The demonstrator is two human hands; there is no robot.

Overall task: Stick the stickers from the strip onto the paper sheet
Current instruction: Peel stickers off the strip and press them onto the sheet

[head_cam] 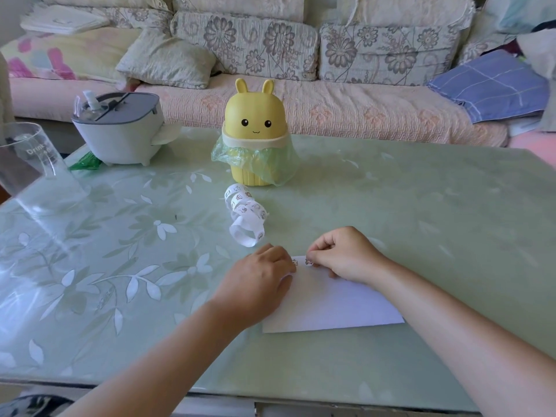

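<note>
A white paper sheet (331, 305) lies on the green table in front of me. One small sticker (294, 262) sits near its top left edge. My left hand (258, 284) rests flat on the sheet's left part, fingers relaxed. My right hand (343, 254) has its fingers curled and pinches a second sticker (308, 261) at the sheet's top edge. The curled white sticker strip (246, 216) lies on the table beyond my hands, apart from both.
A yellow rabbit-shaped bin (255, 133) with a green bag stands behind the strip. A grey-and-white box (120, 130) sits at the back left, a clear glass jug (27, 158) at the far left. A sofa runs behind the table (421, 206).
</note>
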